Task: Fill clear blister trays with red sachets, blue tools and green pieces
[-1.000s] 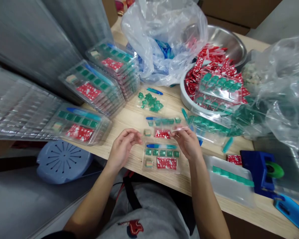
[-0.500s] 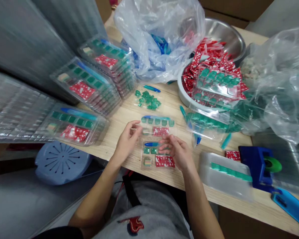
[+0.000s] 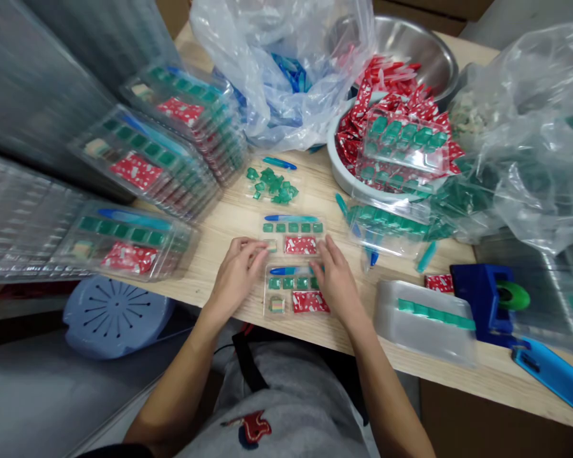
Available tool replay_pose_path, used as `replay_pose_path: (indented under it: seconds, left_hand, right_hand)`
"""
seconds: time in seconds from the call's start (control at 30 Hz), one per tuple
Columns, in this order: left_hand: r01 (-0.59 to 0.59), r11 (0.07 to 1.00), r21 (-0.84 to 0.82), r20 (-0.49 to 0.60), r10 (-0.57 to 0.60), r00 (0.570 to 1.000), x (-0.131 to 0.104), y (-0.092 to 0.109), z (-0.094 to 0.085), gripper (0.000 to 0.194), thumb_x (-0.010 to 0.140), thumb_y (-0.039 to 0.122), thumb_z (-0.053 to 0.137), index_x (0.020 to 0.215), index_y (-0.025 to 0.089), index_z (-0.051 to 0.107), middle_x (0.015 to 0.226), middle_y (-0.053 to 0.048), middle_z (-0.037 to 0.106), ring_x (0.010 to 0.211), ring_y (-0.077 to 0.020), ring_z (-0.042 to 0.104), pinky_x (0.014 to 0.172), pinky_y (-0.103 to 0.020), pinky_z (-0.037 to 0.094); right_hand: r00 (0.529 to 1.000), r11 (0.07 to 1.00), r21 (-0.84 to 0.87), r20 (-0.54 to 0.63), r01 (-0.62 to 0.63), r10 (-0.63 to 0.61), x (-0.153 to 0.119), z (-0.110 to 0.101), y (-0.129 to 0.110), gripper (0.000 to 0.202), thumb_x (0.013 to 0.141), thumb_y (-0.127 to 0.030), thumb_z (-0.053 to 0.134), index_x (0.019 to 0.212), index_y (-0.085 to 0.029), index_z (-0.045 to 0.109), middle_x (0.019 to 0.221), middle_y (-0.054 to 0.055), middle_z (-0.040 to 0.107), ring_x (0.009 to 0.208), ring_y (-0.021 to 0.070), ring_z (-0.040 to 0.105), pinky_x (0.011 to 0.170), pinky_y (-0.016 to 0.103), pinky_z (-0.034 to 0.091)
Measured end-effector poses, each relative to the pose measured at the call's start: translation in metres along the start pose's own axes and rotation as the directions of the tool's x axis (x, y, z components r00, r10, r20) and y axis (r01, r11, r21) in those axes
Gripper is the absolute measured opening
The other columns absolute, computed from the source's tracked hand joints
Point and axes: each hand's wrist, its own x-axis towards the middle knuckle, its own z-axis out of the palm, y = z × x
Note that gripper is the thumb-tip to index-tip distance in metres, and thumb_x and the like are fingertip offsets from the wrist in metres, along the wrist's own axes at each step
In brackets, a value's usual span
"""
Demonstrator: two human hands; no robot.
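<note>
My left hand has its thumb and fingers pinched at the left edge of a clear plastic tray. At that tray's right edge are the bent fingers of my right hand. The tray holds a blue pen, a row of green cubes and a red packet with white marks. A similar filled tray lies just nearer to me, its right side partly covered by my right hand. In it are a striped block and another red packet.
Stacked filled trays stand at left. Loose green pieces lie beyond the hands. A white basin of red packets, a plastic bag, a steel bowl, a blue tape dispenser and a phone are around.
My right hand has moved from over the nearer tray to the farther tray's right edge. The left hand has closed at its left edge. The whole view has shifted slightly.
</note>
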Motion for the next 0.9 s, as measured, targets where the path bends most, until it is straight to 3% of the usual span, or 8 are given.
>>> replay_pose_path:
  seconds: [0.2,0.27,0.33,0.4,0.57,0.7,0.8,0.9]
  left_hand:
    - [0.115,0.947,-0.301,-0.139,-0.163,0.977,-0.036,-0.002,-0.044,0.029,0.087,0.043,0.055,0.070,0.020,0.059,0.076,-0.001,0.062,0.072,-0.0146,0.058,0.071,-0.027,0.050]
    - [0.239,0.828,-0.507,-0.093,-0.328,0.940,-0.055,0.005,-0.058,0.024,0.077,0.044,0.069,0.075,0.020,0.062,0.081,0.000,0.067,0.070,-0.0134,0.060,0.068,-0.025,0.052]
    - [0.376,0.669,-0.642,0.015,-0.479,0.878,-0.071,0.016,-0.070,0.033,0.068,0.043,0.078,0.095,0.027,0.068,0.099,-0.001,0.072,0.081,-0.0165,0.067,0.070,-0.026,0.056]
    - [0.463,0.570,-0.679,0.140,-0.519,0.843,-0.081,0.027,-0.079,0.047,0.068,0.054,0.077,0.110,0.035,0.068,0.115,-0.001,0.072,0.098,-0.0208,0.069,0.078,-0.030,0.059]
    - [0.237,0.703,-0.670,0.070,-0.259,0.963,-0.075,0.026,-0.077,0.049,0.072,0.072,0.063,0.095,0.030,0.074,0.121,-0.003,0.070,0.116,-0.0266,0.063,0.096,-0.038,0.055]
    - [0.192,0.970,-0.149,0.036,-0.188,0.981,-0.058,0.011,-0.041,0.040,0.083,0.051,0.058,0.106,0.020,0.069,0.112,-0.010,0.068,0.101,-0.0268,0.066,0.094,-0.045,0.052]
    - [0.141,0.985,0.103,0.212,-0.161,0.964,-0.055,0.008,-0.011,0.044,0.084,0.049,0.052,0.109,0.015,0.065,0.104,-0.012,0.065,0.090,-0.0265,0.067,0.091,-0.048,0.052]
    - [0.119,0.986,0.115,0.230,-0.143,0.963,-0.063,0.010,0.006,0.038,0.085,0.045,0.050,0.108,0.016,0.062,0.108,-0.012,0.061,0.089,-0.0246,0.066,0.087,-0.044,0.054]
  right_hand:
    - [0.958,0.971,0.135,-0.238,0.196,-0.160,-0.018,-0.010,-0.052,0.036,0.099,-0.026,0.043,0.132,-0.019,0.055,0.136,0.014,0.058,0.131,0.0219,0.052,0.109,0.046,0.045]
    - [0.920,0.913,0.188,-0.230,0.362,-0.317,-0.029,0.003,-0.088,0.041,0.100,-0.029,0.041,0.137,-0.015,0.050,0.141,0.014,0.055,0.139,0.0195,0.043,0.114,0.042,0.040]
    - [0.800,0.779,0.182,-0.169,0.600,-0.576,-0.037,0.026,-0.121,0.045,0.100,-0.041,0.040,0.135,-0.016,0.053,0.146,0.010,0.051,0.143,0.0194,0.036,0.120,0.042,0.032]
    - [0.747,0.733,0.162,-0.055,0.661,-0.662,-0.043,0.048,-0.140,0.047,0.100,-0.046,0.038,0.137,-0.021,0.052,0.149,0.005,0.048,0.143,0.0174,0.036,0.123,0.044,0.024]
    - [0.898,0.898,0.032,-0.039,0.439,-0.438,-0.055,0.044,-0.106,0.041,0.097,-0.018,0.044,0.138,-0.018,0.050,0.146,0.013,0.050,0.141,0.0215,0.040,0.117,0.047,0.034]
    - [0.977,0.995,0.070,-0.206,0.074,-0.058,-0.065,0.000,-0.042,0.038,0.096,-0.018,0.043,0.130,-0.019,0.058,0.129,0.016,0.060,0.122,0.0264,0.056,0.101,0.049,0.048]
    - [0.942,0.951,0.151,-0.162,-0.269,0.293,-0.072,-0.016,-0.010,0.035,0.095,-0.031,0.044,0.118,-0.015,0.065,0.114,0.019,0.064,0.106,0.0301,0.061,0.094,0.052,0.050]
    - [0.939,0.924,0.214,-0.070,-0.316,0.337,-0.082,-0.016,-0.001,0.034,0.094,-0.038,0.046,0.105,-0.014,0.068,0.098,0.015,0.068,0.091,0.0262,0.064,0.086,0.044,0.053]
